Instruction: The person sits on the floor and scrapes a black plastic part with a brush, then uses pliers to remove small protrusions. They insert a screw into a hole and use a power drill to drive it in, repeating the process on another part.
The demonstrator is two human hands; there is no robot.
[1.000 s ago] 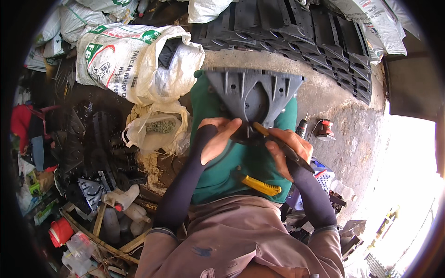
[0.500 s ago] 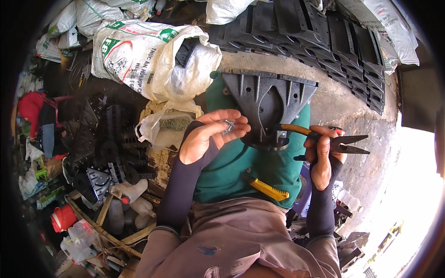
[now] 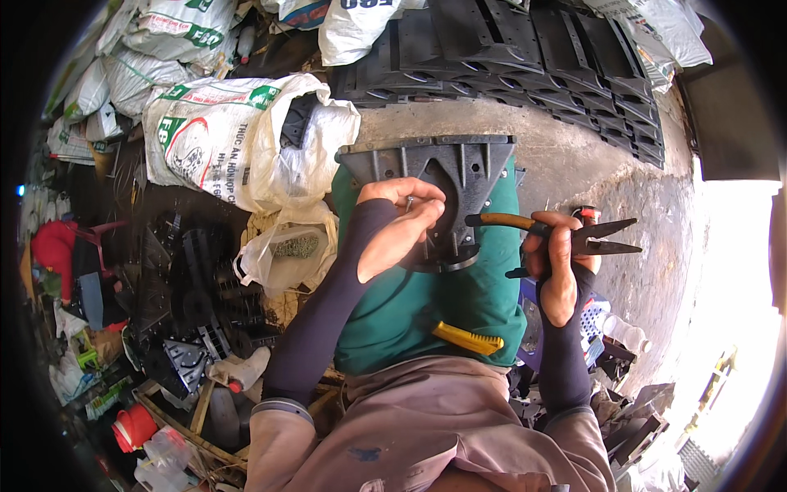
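A black ribbed plastic bracket (image 3: 479, 176) lies across my lap on green cloth (image 3: 393, 316). My left hand (image 3: 403, 215) is over its left-middle part, thumb and fingers drawn together on small metal screws (image 3: 409, 202); only a glint of them shows. My right hand (image 3: 556, 250), right of the bracket, is wrapped round a pair of pliers (image 3: 602, 238). Their jaws stand apart and point right, while one orange handle (image 3: 504, 220) reaches toward the bracket. Nearer my body, a yellow utility knife (image 3: 467, 338) rests on the cloth.
Stacked black plastic parts (image 3: 525, 61) fill the far side. A white woven sack (image 3: 238, 139) and a plastic bag (image 3: 287, 254) with small greenish pieces stand to the left. Bottles and a red container (image 3: 134, 427) sit in clutter at the lower left.
My left hand has turned from an upturned palm showing the screws to a closed pinch over the bracket. The right hand still holds the pliers. The whole view has shifted slightly.
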